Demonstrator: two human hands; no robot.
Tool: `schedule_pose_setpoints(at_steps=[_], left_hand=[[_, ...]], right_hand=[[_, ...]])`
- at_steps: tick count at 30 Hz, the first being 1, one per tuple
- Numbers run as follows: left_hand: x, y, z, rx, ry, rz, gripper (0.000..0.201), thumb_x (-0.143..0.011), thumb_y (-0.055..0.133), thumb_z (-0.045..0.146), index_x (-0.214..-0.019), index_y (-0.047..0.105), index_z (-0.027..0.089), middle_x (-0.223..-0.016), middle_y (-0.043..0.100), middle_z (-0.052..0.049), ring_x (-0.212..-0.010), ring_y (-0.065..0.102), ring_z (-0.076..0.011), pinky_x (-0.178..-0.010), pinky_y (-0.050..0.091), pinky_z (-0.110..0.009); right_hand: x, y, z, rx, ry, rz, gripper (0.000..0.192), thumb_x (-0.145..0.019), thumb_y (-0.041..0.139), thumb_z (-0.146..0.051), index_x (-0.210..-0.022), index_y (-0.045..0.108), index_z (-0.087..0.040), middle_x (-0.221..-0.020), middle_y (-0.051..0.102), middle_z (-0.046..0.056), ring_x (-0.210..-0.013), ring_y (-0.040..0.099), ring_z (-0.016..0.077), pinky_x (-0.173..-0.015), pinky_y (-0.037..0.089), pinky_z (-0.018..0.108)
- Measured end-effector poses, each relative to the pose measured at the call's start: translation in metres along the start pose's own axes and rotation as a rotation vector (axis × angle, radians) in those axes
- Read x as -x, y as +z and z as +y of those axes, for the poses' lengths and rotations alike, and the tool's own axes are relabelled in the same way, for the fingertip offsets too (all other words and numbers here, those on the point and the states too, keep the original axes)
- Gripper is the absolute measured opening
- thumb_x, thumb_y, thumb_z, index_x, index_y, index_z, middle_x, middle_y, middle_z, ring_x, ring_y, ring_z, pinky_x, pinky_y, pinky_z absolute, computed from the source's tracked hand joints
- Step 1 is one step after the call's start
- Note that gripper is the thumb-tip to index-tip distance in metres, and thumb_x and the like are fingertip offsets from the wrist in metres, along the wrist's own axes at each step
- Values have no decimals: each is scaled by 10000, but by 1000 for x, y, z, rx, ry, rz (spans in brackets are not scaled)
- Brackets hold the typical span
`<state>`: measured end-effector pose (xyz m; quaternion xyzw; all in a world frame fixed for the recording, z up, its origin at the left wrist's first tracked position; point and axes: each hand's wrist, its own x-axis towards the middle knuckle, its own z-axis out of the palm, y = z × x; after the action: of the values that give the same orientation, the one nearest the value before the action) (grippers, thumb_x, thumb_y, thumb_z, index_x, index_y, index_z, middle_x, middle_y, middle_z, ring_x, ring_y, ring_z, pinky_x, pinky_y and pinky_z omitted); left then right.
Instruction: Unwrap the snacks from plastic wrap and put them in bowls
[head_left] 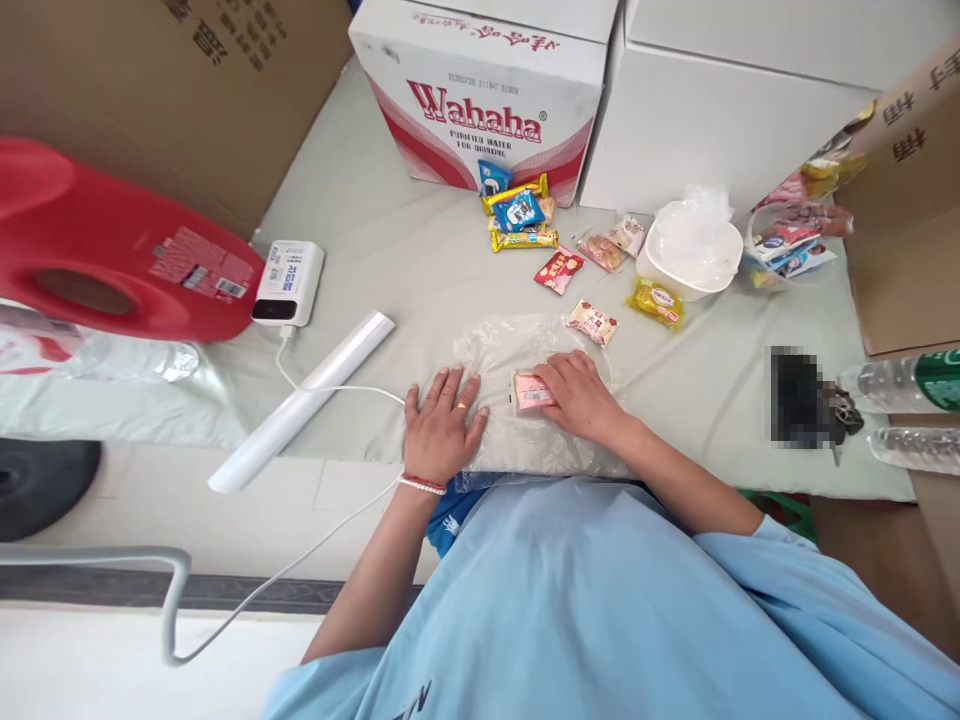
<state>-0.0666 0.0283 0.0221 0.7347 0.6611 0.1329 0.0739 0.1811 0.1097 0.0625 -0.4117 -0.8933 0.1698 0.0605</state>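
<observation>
- Packet [533, 392], small and pink with a barcode-like label (its print too fine to read), is near the middle of the table's [420, 280] near edge, over a sheet of clear plastic [510, 345].
- Right hand [581, 395] has its fingers closed over the packet's right end; whether the packet is lifted cannot be told.
- Left hand [442, 420] lies palm down, fingers spread and gripping nothing, its thumb over the plastic's left side.
- Toward the far edge stands a white and red box [487, 110] reading "Wahaha" and "PURIFIED WATER FOR DRINKING" (the stamped line above is too small to trust).
- Blue and yellow snacks [521, 212] are heaped against that box; a red pouch [559, 270] and a cream pouch [592, 322], marked 大, lie nearer the hands.
- Beyond them, toward the right edge, are a white bowl [691, 265] and a clear tub [787, 245] of wrapped snacks.
- By the right edge, a brown carton [911, 220] bears the character 桶.
- Toward the left edge sit a red jug [135, 235] (label unreadable) and a white power bank [289, 283] with blue print.
</observation>
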Motion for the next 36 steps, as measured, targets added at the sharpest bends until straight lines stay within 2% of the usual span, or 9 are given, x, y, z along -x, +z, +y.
schedule_pose_setpoints(at_steps=[4, 7, 10, 15, 19, 23, 29, 33, 36], left_hand=[[1, 1, -7, -13, 33, -11, 570, -1029, 478, 449, -1564, 461, 254, -1673, 372, -150, -1543, 361, -351, -1256, 150, -630], [7, -7, -12, 39, 85, 95, 605, -1004, 535, 405, -1571, 439, 217, -1698, 299, -191, -1571, 296, -371, -1241, 231, -622], [23, -22, -15, 145, 213, 241, 648, -939, 609, 261, -1561, 426, 243, -1667, 374, -172, -1581, 284, -342, -1248, 267, -610], [62, -27, -17, 291, 457, -23, 554, -852, 549, 120, -1384, 560, 272, -1529, 572, -132, -1503, 447, -292, -1259, 300, -599], [70, -13, -20, 258, 341, -92, 251, -932, 547, 187, -1121, 691, 269, -1489, 616, -115, -1457, 511, -285, -1239, 339, -587], [48, -21, -26, 439, 236, -118, 200, -1004, 510, 308, -984, 704, 261, -1238, 765, -76, -1271, 669, -241, -1175, 448, -521], [-15, -49, -31, 464, 102, -131, 266, -1009, 483, 427, -968, 669, 241, -1131, 781, -70, -1232, 669, -241, -1073, 530, -435], [-61, -34, -30, 368, 43, -30, 251, -958, 528, 426, -867, 651, 227, -1095, 763, -87, -1198, 646, -271, -1092, 490, -473], [-82, -17, -28, 289, -53, -23, 175, -894, 575, 359, -873, 657, 206, -1115, 725, -125, -1163, 628, -306, -1081, 478, -502]], right_hand=[[9, 3, -2, -103, 7, 141, 448, -939, 698, -350, -1334, 566, -187, -1343, 606, 179, -1300, 494, 348, -1180, 272, 620], [33, -7, 8, -243, -69, 247, 356, -998, 604, -350, -1313, 581, -185, -1299, 625, 170, -1223, 546, 312, -1085, 433, 545], [73, -22, 24, -343, -193, 165, 252, -1020, 470, -187, -1201, 643, -206, -1106, 676, 121, -1063, 598, 254, -917, 543, 432], [132, -35, 46, -358, -215, -198, 374, -942, 532, -109, -1277, 647, -229, -1387, 607, 134, -1324, 533, 265, -1052, 536, 480], [144, -20, 48, -337, -138, -177, 267, -962, 616, -227, -1215, 695, -259, -1418, 609, 129, -1367, 523, 286, -1104, 502, 531], [136, -8, 45, -440, -114, -48, 175, -1015, 561, -289, -948, 718, -252, -1213, 711, 107, -1182, 631, 253, -1032, 532, 480], [107, -26, 49, -588, 187, 119, 261, -1029, 532, -429, -941, 672, -226, -894, 710, 49, -864, 669, 196, -826, 534, 337], [76, -32, 64, -612, 384, 213, 270, -970, 570, -457, -941, 668, -207, -805, 689, 9, -745, 641, 167, -733, 496, 282], [58, -35, 77, -462, 534, 152, 240, -953, 548, -403, -953, 680, -203, -773, 695, 13, -702, 621, 177, -668, 463, 278]])
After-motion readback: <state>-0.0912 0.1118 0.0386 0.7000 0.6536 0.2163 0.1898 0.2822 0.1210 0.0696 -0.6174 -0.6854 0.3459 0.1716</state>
